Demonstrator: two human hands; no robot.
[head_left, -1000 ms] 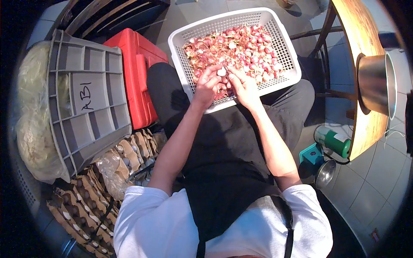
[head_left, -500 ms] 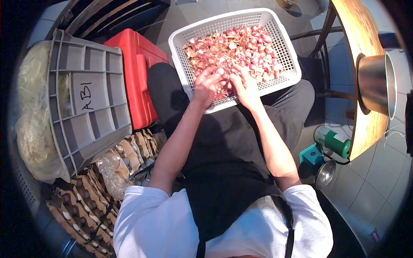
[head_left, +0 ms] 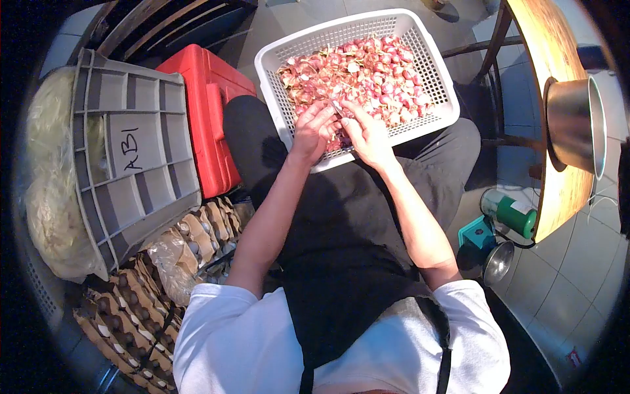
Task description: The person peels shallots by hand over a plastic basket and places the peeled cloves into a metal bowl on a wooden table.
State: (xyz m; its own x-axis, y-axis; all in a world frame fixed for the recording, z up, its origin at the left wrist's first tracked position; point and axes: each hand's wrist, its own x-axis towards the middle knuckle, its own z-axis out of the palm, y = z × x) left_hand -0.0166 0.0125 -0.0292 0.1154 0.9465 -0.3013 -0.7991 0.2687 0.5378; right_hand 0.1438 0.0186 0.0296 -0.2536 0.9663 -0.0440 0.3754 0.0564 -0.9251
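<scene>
A white perforated plastic basket (head_left: 268,84) rests across my lap, holding a heap of small red shallots (head_left: 387,69) and loose papery skins. Over its near side, my two hands meet with their fingertips almost together. My left hand (head_left: 312,133) is closed around a shallot, mostly hidden by the fingers. My right hand (head_left: 369,139) is pinched against it, thumb and forefinger at a small pale, shiny sliver (head_left: 336,105); I cannot tell whether that is a blade or peeled skin.
On the left stand a grey crate (head_left: 134,141) marked "ABI", a red plastic box (head_left: 209,118) and egg trays (head_left: 128,322). A wooden table (head_left: 558,217) with a metal pot (head_left: 574,125) is at right. Below it sit a green canister (head_left: 512,213) and a metal bowl (head_left: 499,262).
My right hand has shifted slightly left, and its fingers have closed in toward my left fingertips. The pale round shallot seen between the hands is now mostly covered.
</scene>
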